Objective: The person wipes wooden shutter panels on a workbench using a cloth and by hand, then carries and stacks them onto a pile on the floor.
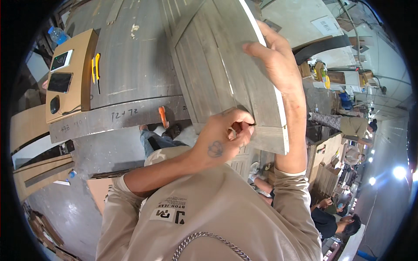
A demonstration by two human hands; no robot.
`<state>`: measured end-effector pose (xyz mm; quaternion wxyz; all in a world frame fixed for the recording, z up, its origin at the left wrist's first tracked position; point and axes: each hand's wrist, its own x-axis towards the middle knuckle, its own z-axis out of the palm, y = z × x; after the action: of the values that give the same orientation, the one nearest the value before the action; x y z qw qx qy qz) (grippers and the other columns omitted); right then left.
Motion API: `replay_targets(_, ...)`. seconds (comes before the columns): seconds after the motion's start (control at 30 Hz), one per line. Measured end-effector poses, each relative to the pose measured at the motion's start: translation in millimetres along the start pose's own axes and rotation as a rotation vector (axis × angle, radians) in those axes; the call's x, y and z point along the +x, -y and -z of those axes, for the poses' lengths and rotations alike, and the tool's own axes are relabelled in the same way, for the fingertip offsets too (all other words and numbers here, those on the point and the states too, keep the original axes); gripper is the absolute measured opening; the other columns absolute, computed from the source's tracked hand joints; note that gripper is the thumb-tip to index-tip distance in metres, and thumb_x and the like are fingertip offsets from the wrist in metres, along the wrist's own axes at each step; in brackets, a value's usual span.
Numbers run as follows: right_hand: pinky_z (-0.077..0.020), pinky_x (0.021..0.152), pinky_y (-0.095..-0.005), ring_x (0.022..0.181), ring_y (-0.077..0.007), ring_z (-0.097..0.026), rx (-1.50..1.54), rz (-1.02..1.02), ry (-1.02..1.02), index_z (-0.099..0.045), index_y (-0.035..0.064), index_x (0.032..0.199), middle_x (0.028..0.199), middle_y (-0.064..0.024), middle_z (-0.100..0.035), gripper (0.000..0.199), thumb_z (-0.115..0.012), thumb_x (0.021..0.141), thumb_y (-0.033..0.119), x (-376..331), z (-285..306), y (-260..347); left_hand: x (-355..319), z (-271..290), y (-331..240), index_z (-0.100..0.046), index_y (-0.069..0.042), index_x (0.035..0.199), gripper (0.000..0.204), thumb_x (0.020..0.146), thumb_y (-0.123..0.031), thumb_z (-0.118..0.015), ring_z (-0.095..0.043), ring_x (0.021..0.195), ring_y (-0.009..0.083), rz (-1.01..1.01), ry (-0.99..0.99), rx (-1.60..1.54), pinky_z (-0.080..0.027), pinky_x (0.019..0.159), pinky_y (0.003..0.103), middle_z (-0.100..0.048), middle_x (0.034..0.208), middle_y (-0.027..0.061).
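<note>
A grey-brown framed wooden door panel [204,56] stands tilted up over the work table, its white edge along the right side. My right hand [276,52] grips that edge, thumb on the framed face and fingers behind. My left hand [224,135] is closed in a pinch near the panel's lower corner, at a joint of the frame. Whatever sits between those fingertips is too small or hidden to make out. A thin light gap [227,76] shows along one slat of the panel.
On the table [139,65] lie a yellow utility knife [96,68] and an orange-handled tool [163,116] at its near edge. A cardboard box [85,82] at the left bears a phone [59,82], a white device [62,61] and a black mouse [55,104]. Other people work at the right.
</note>
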<state>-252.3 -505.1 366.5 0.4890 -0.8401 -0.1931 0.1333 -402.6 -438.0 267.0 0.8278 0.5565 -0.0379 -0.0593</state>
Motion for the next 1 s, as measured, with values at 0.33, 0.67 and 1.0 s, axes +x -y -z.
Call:
replay_targets(0.33, -0.0389, 0.089, -0.0253, 0.098, -0.0129, -0.053, 0.047, 0.023, 0.028, -0.058, -0.0010, 0.121, 0.108, -0.0062, -0.062, 0.043, -0.055, 0.079, 0.006, 0.6, 0.6, -1.7, 4.8, -2.9, -10.0, -0.066, 0.001, 0.093, 0.010, 0.087, -0.007, -0.066, -0.046, 0.054, 0.0033, 0.147, -0.020, -0.228, -0.035, 0.046, 0.019, -0.054, 0.066, -0.0019)
replay_targets(0.67, -0.0392, 0.088, -0.0256, 0.097, -0.0128, -0.054, 0.012, -0.015, 0.007, -0.059, 0.0001, 0.120, 0.106, -0.0062, -0.063, 0.042, -0.055, 0.079, 0.006, -0.2, -0.1, 0.8, 3.6, -7.0, -6.1, -0.061, -0.002, 0.086, 0.010, 0.091, -0.010, -0.061, -0.046, 0.058, 0.0035, 0.072, -0.027, -0.148, -0.036, 0.050, 0.021, -0.052, 0.068, -0.0021)
replay_targets(1.0, -0.0395, 0.089, -0.0251, 0.099, -0.0131, -0.055, -0.044, -0.008, 0.013, -0.058, -0.0001, 0.122, 0.108, -0.0064, -0.063, 0.043, -0.056, 0.080, 0.007, 2.7, 8.5, -7.2, 4.3, 35.8, 7.0, -0.056, -0.003, 0.096, 0.014, 0.091, -0.015, -0.062, -0.051, 0.061, 0.0115, -0.073, -0.339, 0.095, -0.043, 0.056, 0.023, -0.055, 0.078, 0.0026)
